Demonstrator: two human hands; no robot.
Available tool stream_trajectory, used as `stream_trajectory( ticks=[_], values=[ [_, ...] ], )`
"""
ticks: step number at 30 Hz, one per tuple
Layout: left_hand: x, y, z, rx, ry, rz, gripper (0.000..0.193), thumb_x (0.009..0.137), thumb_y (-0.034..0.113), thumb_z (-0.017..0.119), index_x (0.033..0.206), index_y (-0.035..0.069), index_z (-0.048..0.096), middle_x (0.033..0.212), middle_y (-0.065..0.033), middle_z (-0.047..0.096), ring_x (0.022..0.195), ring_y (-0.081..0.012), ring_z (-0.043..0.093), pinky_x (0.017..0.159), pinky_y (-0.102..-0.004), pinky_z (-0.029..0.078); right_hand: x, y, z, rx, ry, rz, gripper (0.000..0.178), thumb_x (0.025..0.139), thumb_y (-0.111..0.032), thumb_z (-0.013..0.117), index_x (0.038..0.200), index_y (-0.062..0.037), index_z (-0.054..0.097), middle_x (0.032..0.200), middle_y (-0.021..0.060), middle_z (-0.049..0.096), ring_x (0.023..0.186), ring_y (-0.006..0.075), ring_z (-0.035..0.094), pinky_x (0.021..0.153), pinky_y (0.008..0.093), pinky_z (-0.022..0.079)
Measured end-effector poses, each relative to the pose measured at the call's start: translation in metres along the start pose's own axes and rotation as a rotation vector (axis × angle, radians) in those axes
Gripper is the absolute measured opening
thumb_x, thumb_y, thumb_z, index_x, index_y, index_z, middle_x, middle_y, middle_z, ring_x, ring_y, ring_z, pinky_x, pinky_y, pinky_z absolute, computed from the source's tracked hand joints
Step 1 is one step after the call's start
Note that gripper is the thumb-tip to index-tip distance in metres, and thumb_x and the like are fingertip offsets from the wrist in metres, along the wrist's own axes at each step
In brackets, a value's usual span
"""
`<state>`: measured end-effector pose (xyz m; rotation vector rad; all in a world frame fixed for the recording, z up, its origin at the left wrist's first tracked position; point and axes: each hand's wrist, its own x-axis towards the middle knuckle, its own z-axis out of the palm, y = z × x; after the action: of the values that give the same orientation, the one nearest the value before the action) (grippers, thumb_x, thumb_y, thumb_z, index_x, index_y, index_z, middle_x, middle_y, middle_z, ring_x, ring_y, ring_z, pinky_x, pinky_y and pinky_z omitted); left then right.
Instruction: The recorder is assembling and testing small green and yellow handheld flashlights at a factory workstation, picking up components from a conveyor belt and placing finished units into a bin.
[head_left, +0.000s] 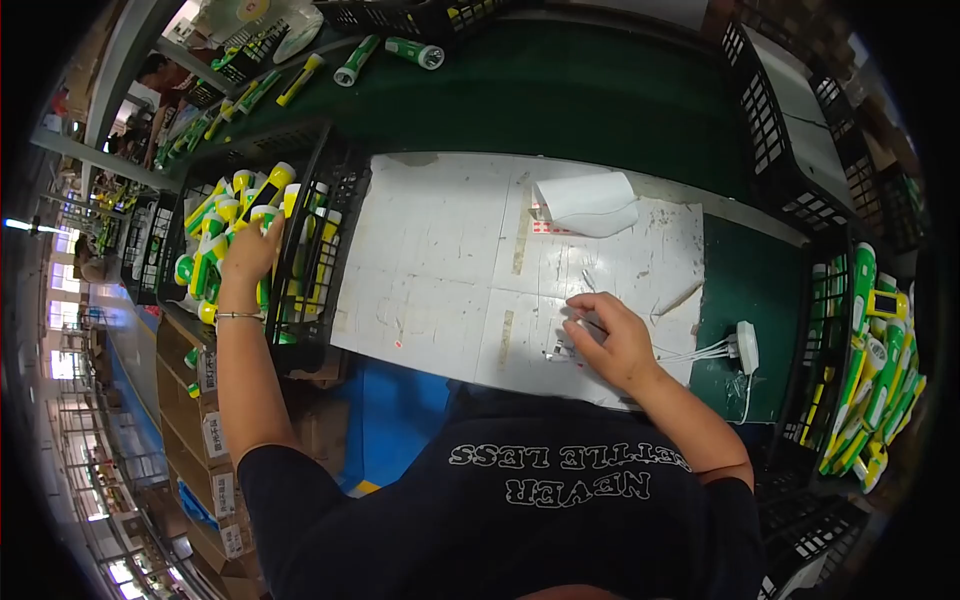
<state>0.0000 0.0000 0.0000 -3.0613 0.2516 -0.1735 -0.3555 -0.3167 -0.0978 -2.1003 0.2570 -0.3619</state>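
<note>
My left hand [248,258] reaches into a black crate [318,165] on the left, its fingers closed around the end of a green and white flashlight [264,213]. Several more yellow and green flashlights [207,250] lie heaped about it. Over the white board [430,240], my right hand [612,342] is curled with thumb and forefinger bent toward each other; whatever lies between them is too small to name. White cables [695,352] run from beneath that hand to a white power adapter [747,348]. Small metal plug ends [560,350] show beside its thumb.
A rolled white sheet [588,203] lies on the board's far side. On the right stands a crate of flashlights [880,370], with another black crate [765,110] beyond it. Loose flashlights [414,53] lie on the green tabletop [560,90]. Cardboard boxes [185,400] stand below left.
</note>
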Motion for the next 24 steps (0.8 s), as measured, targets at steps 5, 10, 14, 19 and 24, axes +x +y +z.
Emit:
stream_trajectory(
  ticks=[5,10,14,19,24],
  values=[
    [0.036,0.126,-0.020,-0.614,0.272,0.478,0.047,0.082,0.033,0.061,0.117,0.004,0.053,0.114,-0.0190,0.052,0.094,-0.0283,0.059,0.080,-0.0335,0.048,0.000,0.013,0.010,-0.040,-0.042,-0.075,0.025,0.074,-0.015,0.067,0.097,-0.0099,0.060,0.083,0.0049,0.061,0.062,0.0224,0.062,0.054,0.0305,0.049],
    [0.120,0.247,0.054,-0.380,0.093,0.517,0.070,0.075,0.036,0.066,0.133,0.012,0.035,0.133,-0.0256,0.029,0.111,-0.0400,0.049,0.091,-0.0415,0.044,0.002,0.031,0.013,-0.040,-0.086,-0.225,0.024,0.070,-0.016,0.067,0.093,-0.0101,0.063,0.084,0.0058,0.063,0.065,0.0245,0.062,0.055,0.0335,0.050],
    [0.176,0.315,0.088,-0.426,-0.131,0.385,0.088,0.070,0.036,0.071,0.141,0.015,0.023,0.142,-0.0280,0.009,0.114,-0.0446,0.045,0.094,-0.0429,0.043,-0.002,0.054,0.018,0.016,-0.180,-0.092,0.024,0.074,-0.016,0.065,0.098,-0.0123,0.059,0.087,0.0037,0.061,0.073,0.0214,0.062,0.059,0.0319,0.052],
    [0.242,0.326,0.153,-0.362,0.003,0.314,0.080,0.067,0.024,0.073,0.136,0.022,0.033,0.143,-0.0223,0.012,0.115,-0.0414,0.046,0.095,-0.0410,0.043,0.005,0.056,0.008,0.127,-0.266,-0.099,0.024,0.078,-0.017,0.063,0.101,-0.0140,0.059,0.090,0.0041,0.061,0.078,0.0201,0.062,0.060,0.0320,0.052],
    [0.181,0.285,0.115,-0.676,0.322,0.406,0.055,0.066,-0.003,0.064,0.114,0.017,0.049,0.130,-0.0171,0.029,0.106,-0.0386,0.048,0.088,-0.0395,0.045,0.007,0.046,0.010,0.116,-0.210,-0.093,0.021,0.077,-0.016,0.064,0.097,-0.0125,0.059,0.087,0.0046,0.061,0.073,0.0204,0.063,0.059,0.0312,0.052]
  ],
)
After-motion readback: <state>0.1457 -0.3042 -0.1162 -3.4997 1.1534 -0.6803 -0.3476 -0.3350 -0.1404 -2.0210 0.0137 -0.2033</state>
